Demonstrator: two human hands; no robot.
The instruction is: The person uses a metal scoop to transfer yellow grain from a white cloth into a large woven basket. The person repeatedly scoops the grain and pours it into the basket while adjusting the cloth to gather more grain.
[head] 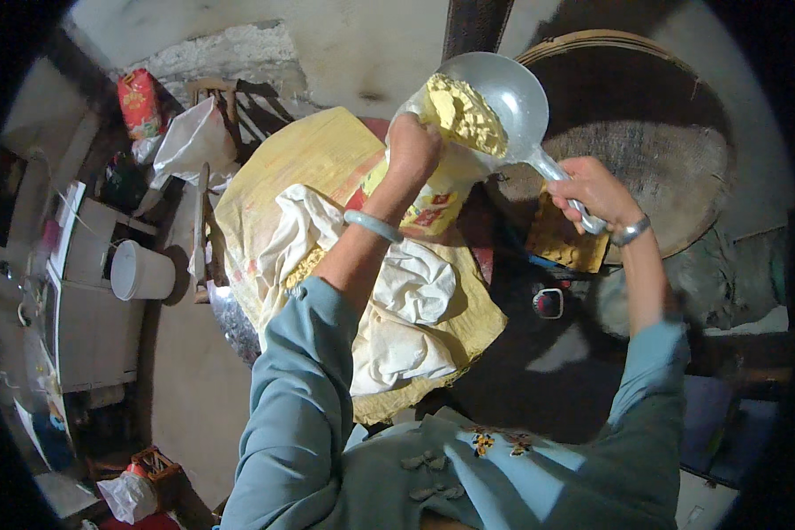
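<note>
My right hand [593,192] grips the handle of a large metal scoop [520,99], its round bowl over the mouth of a printed plastic bag [437,199]. Clumped yellow powder [464,116] fills the lower left side of the bowl, against the bag's mouth. The line between powder in the scoop and powder in the bag cannot be made out. My left hand [416,149] pinches the bag's rim at the left. Below my left forearm lies a white cloth [414,281] on a yellow woven sack [318,142]. Some yellow crumbly stuff [305,268] shows between the cloth's folds.
Large round woven trays [642,179] lean at the right, beside a yellow package [566,232]. At the left are a white bucket [142,270], a white cabinet [99,331], a wooden chair [212,89] and a white sack [195,146]. A red bag [139,106] stands farther back.
</note>
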